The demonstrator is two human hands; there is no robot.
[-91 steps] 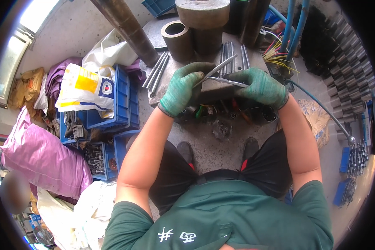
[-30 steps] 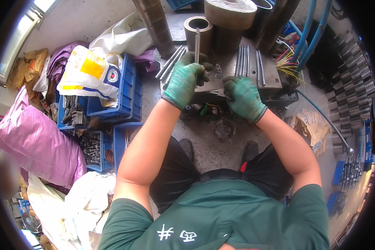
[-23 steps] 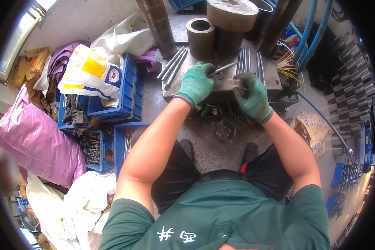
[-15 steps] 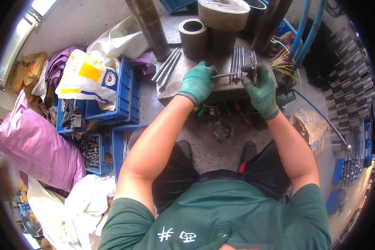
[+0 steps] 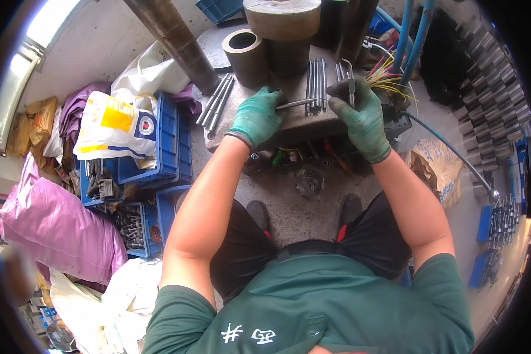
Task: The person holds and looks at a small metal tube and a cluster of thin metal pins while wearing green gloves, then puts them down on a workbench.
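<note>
My left hand [image 5: 257, 117], in a green work glove, is closed around one end of a slim metal rod [image 5: 296, 104]. The rod points right, its far end by a row of upright-looking metal rods [image 5: 316, 85] on the metal block [image 5: 289, 125]. My right hand [image 5: 363, 121], gloved the same way, is closed with thumb and fingers about a thin bent metal rod [image 5: 351, 88], whose hooked top shows above the glove. How firmly it is gripped is partly hidden. Several more rods [image 5: 218, 103] lie at the block's left side.
A thick metal tube [image 5: 243, 50] and a heavy round press head [image 5: 282, 17] stand behind the rods, between steel columns [image 5: 174, 44]. Blue crates [image 5: 165, 138] and a pink sack [image 5: 62, 218] are at left. Coloured wires [image 5: 386, 79] and a blue hose [image 5: 448, 153] lie at right.
The whole view has shifted, with the bench now further left. My right hand has moved slightly right, away from the row of rods. My left hand still holds its rod.
</note>
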